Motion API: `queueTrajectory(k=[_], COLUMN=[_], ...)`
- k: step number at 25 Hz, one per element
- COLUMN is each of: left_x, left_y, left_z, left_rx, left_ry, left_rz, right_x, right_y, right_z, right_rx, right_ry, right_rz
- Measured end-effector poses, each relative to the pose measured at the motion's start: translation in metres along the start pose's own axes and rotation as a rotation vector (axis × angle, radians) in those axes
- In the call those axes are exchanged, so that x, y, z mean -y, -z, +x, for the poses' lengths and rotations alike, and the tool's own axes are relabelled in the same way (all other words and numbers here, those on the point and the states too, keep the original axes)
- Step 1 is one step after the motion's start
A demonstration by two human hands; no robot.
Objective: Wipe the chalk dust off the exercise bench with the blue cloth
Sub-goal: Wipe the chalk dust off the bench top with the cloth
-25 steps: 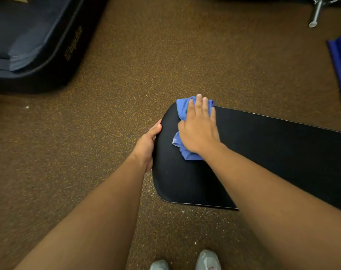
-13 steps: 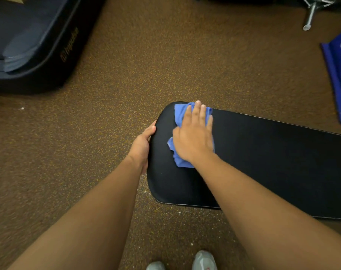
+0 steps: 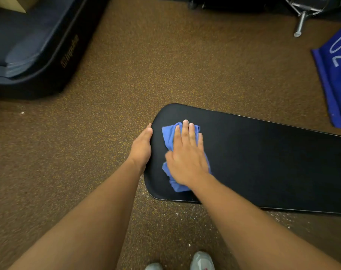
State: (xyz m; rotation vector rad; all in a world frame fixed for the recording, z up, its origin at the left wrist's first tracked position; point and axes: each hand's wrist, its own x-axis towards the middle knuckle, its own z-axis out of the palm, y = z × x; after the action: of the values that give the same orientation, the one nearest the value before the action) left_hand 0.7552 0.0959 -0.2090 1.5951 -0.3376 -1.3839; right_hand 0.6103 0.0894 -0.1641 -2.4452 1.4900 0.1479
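Hands at the rounded end of one black exercise bench (image 3: pixel 263 162), one blue cloth (image 3: pixel 170 135) between palm and pad.

Right hand (image 3: pixel 187 158) lies flat on the cloth with its fingers (image 3: pixel 185 131) straight and close together, pointing away from the person, pressing the bunched cloth onto the bench top near its left end; cloth shows beyond the fingertips and below the wrist. Left hand (image 3: pixel 142 147) rests against the bench's end edge, fingers wrapped over the rim, gripping it. Both forearms reach in bare from the bottom of the view. Two grey shoes (image 3: pixel 201 260) show at the bottom edge. White specks lie scattered on the brown speckled floor (image 3: pixel 165 65) beside the bench's near edge. One dark padded block (image 3: pixel 29 45) sits upper left, one blue mat (image 3: pixel 335 75) at the right edge.
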Motion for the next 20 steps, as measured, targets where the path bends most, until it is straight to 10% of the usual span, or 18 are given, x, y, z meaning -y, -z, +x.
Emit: queueTrajectory(k=[5, 8, 12, 20], left_x=[-0.001, 0.005, 0.017, -0.034], left_y=[0.001, 0.002, 0.01, -0.012], left_z=[-0.015, -0.056, -0.108, -0.127], left_rx=[0.049, -0.094, 0.264, 0.313], left_ry=[-0.036, -0.381, -0.927, -0.893], left_rz=[0.009, 0.709, 1.149, 1.317], right_x=[0.005, -0.019, -0.018, -0.054], right_y=[-0.017, -0.009, 0.007, 0.099], right_z=[-0.057, -0.065, -0.07, -0.077], right_rx=[0.047, 0.098, 0.126, 0.18], right_ry=[0.38, 0.467, 0.384, 0.064], right_rz=[-0.077, -0.096, 0.333, 0.759])
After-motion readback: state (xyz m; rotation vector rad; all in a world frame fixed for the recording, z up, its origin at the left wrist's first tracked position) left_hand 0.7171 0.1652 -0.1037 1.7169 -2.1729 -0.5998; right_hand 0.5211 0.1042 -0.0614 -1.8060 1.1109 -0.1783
